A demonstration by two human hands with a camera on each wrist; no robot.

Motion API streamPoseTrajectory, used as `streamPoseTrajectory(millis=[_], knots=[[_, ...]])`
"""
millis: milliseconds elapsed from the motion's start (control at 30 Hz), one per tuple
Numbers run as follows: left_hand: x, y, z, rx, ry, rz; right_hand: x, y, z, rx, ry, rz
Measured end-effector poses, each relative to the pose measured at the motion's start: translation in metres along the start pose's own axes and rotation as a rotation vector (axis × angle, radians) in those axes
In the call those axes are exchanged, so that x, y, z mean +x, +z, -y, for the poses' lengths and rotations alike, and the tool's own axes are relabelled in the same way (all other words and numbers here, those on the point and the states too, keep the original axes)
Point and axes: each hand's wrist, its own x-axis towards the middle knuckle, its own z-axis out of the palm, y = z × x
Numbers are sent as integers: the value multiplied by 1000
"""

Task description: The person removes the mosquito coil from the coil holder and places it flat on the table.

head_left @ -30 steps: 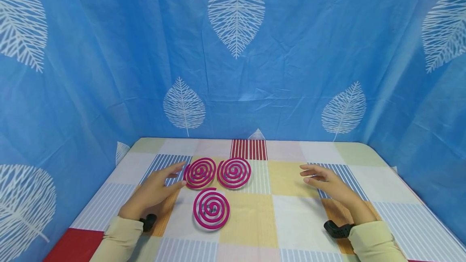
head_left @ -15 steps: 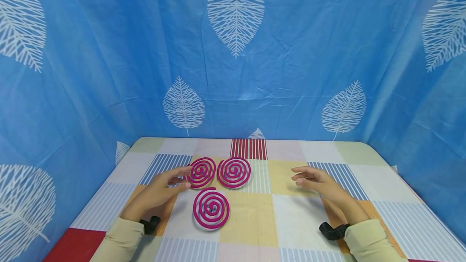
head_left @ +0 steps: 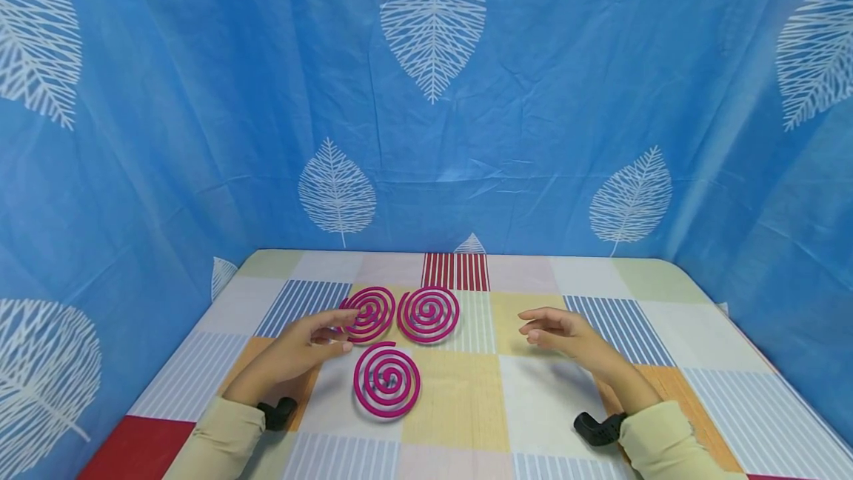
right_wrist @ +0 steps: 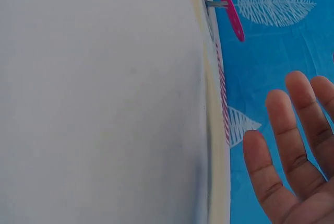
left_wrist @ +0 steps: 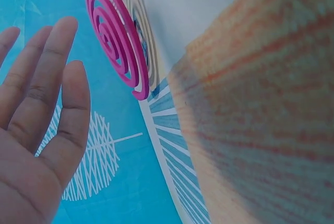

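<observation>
Three magenta mosquito coils are raised a little off the patterned cloth, left of the middle in the head view. Two are side by side at the back, the back left coil [head_left: 369, 312] and the back right coil [head_left: 429, 310]; the front coil [head_left: 389, 377] is nearer me. My left hand [head_left: 298, 352] hovers beside them, its fingertips overlapping the back left coil in the head view. In the left wrist view its fingers [left_wrist: 39, 91] are spread, holding nothing. My right hand [head_left: 571, 339] hovers over the right side with relaxed fingers [right_wrist: 282, 114], also holding nothing.
A checked and striped tablecloth [head_left: 460, 398] covers the table. Blue curtains [head_left: 533, 95] with white leaf prints surround its back and sides. Dark wrist-worn devices sit under both wrists, the left one [head_left: 276, 415] and the right one [head_left: 600, 430]. A metal support [right_wrist: 216, 4] shows under one coil.
My right hand has moved left, toward the middle of the table. My left hand has shifted slightly right, over the edge of the back left coil. All coils have stayed in place.
</observation>
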Motion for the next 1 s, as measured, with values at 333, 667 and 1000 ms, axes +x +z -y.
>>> streamPoseTrajectory(millis=[333,667,1000], knots=[[-4,1,0,-27,-29,43,7,14,3,-74,-65,-12],[-6,3,3,-82,-39,119,14,26,3,-82,-122,30],[-6,5,2,-102,-54,148,21,35,6,-47,-117,95]])
